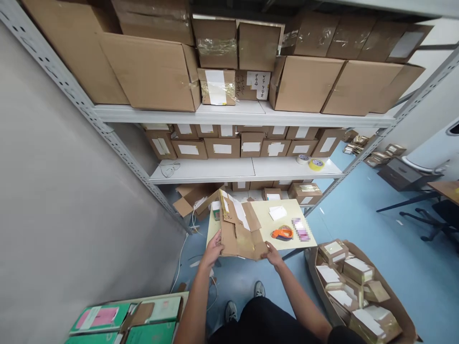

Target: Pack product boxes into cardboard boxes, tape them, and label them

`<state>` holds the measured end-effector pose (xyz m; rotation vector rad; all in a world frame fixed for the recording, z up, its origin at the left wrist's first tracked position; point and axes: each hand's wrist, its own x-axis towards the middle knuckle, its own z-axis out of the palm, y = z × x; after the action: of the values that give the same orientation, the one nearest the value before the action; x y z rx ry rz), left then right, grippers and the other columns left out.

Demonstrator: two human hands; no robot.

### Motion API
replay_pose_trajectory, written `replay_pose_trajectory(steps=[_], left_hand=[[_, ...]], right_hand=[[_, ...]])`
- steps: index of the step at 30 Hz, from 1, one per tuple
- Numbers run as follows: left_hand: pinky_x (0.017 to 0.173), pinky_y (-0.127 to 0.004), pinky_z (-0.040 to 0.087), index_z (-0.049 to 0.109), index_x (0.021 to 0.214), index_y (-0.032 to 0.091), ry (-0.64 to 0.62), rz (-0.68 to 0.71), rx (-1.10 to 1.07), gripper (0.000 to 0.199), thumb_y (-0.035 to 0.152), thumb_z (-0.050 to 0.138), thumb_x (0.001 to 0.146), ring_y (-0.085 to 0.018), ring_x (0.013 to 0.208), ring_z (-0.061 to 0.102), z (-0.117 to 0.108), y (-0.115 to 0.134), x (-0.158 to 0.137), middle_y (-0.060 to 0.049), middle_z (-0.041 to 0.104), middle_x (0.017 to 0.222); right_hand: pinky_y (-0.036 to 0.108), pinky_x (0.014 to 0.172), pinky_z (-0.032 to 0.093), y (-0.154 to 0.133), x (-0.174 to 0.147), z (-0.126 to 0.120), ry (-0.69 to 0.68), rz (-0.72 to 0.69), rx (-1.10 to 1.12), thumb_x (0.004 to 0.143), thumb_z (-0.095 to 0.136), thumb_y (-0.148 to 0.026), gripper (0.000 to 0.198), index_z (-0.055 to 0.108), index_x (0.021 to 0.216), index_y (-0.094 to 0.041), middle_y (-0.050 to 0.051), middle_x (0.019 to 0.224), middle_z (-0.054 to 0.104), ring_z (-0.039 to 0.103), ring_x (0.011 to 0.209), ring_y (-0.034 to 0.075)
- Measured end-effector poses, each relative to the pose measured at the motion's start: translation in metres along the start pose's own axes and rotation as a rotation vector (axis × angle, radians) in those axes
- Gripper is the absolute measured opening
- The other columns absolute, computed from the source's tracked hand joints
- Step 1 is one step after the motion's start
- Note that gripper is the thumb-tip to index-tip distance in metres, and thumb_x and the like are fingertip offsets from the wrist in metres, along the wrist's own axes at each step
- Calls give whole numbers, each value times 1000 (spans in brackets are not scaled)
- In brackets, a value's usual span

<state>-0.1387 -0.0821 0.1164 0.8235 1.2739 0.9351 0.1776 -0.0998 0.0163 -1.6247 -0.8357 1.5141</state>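
Between my two hands is a flattened cardboard box, with white labels, tape and some handwriting on its upper part. My left hand grips its left edge, fingers partly behind the board. At the lower right corner, my right hand pinches the cardboard. The box is tilted over the near side of a small pale table. On that table, to the right of the box, lie an orange tape dispenser, white paper slips and a blurred pinkish item.
A metal shelf rack full of cardboard boxes stands ahead. Tape rolls sit on its middle shelf. A large carton of small taped boxes is on the floor at right. Green boxes lie at lower left; a white cable runs along the floor.
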Motion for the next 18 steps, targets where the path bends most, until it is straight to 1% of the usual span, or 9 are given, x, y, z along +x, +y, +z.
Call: replay_pose_trajectory(steps=[1,3,6,8,11,13,15,18], left_hand=[[71,-24,51,34,163,23,30,-14,8,108,16,68,61,-18,89,68,13,-3,7,-14,67,130],[66,-22,48,30,164,23,87,-43,38,112,14,67,59,-17,83,67,41,-10,21,-11,68,122],[62,-22,47,25,165,20,153,-64,59,114,14,69,60,-15,75,65,78,-19,35,-9,68,113],[61,-23,47,25,166,19,180,-47,56,111,16,69,64,-15,72,64,100,-22,41,-11,68,114],[62,-22,49,23,166,22,233,4,39,107,18,69,70,-15,77,66,130,-20,43,-13,66,123],[65,-22,51,21,166,23,271,33,20,104,19,68,74,-16,82,68,149,-16,42,-14,65,127],[67,-23,53,20,167,25,276,44,5,102,21,70,77,-16,85,69,166,-11,40,-14,64,128],[69,-25,55,22,166,29,227,53,-3,103,31,77,79,-18,88,71,182,-6,39,-15,62,130]], right_hand=[[47,88,54,9,4,3,9,-8,-21,43,74,-19,76,67,119,-23,6,105,71,67,99,31],[53,100,50,24,9,6,-10,-48,-62,42,78,-20,77,69,119,-23,9,115,71,63,115,36],[57,114,38,37,8,3,-100,-175,-96,44,85,-25,80,70,123,-22,12,128,69,57,129,39],[60,117,33,39,7,0,-181,-255,-104,46,90,-30,86,69,130,-24,12,137,65,53,135,39],[59,115,37,32,6,-1,-269,-326,-76,54,91,-35,92,62,141,-29,11,147,59,51,140,38],[56,115,40,22,7,-1,-272,-372,-41,60,88,-40,90,59,145,-30,11,150,57,52,140,36],[54,115,41,10,9,-3,-234,-389,-23,69,81,-48,81,59,145,-29,10,146,61,56,135,34],[53,115,42,-7,11,-15,-203,-397,-29,83,67,-59,65,65,139,-28,9,135,69,61,130,34]])
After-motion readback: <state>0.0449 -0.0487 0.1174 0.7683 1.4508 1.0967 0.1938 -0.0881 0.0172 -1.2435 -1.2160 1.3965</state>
